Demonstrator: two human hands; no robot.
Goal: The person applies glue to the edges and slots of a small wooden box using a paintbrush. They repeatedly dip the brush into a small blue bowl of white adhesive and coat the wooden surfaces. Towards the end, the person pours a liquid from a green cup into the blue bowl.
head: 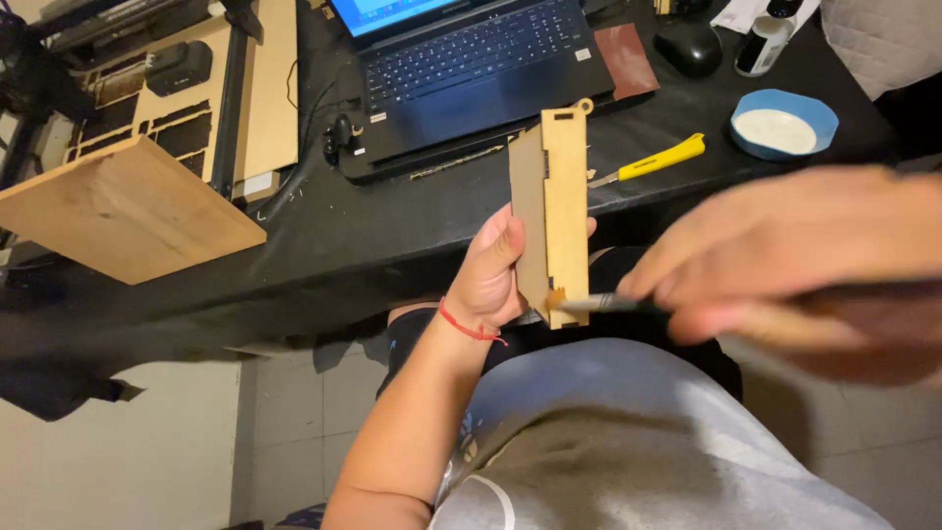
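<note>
Plywood slotted panel point(552, 211) gripped upright in left hand point(491, 270) — right hand point(785, 260) pinches thin brush point(613, 303); I'd dab lightly along that bottom corner.

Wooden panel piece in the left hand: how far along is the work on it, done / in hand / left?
Done: the wooden panel assembly is already cut, with slots, and seems to be two flat pieces joined at an edge. In hand: the left hand holds it upright while the right hand puts a brush tip to its lower corner. Left: cannot tell how much edge is coated; more cut sheets lie on the table.
</note>
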